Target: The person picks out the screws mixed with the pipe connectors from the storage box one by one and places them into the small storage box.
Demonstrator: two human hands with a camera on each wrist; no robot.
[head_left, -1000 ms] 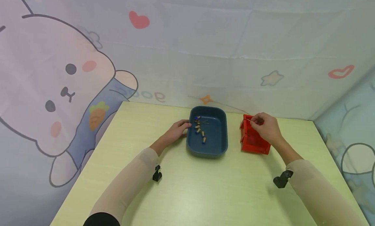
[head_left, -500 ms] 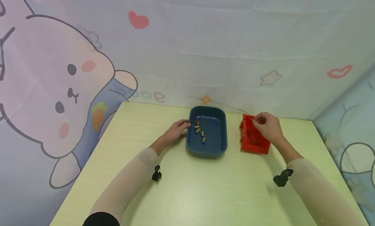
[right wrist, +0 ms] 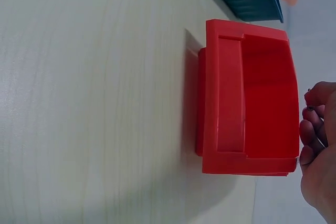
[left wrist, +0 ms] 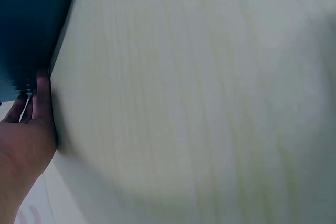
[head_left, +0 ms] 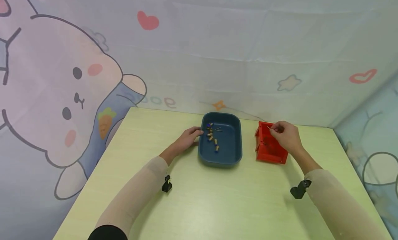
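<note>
Two containers stand on the bench (head_left: 224, 202), a blue tub (head_left: 231, 141) and, near it on the right, a red bin (head_left: 271, 159). The left hand (head_left: 187, 138) grips the tub's left side, thumb over the rim and the other fingers against the outer wall, slight gaps between some of them in the left wrist view. Over the far part of the bin, the right hand (head_left: 286, 136) pinches a thin metal pin (head_left: 268, 127) between thumb and finger, its tip pointing away. Inside the tub, several brass fittings (head_left: 210, 138) with blue ends lie along the left side, next to a few loose pins (head_left: 219, 130). Behind hangs a cartoon-printed sheet (head_left: 224, 43).
</note>
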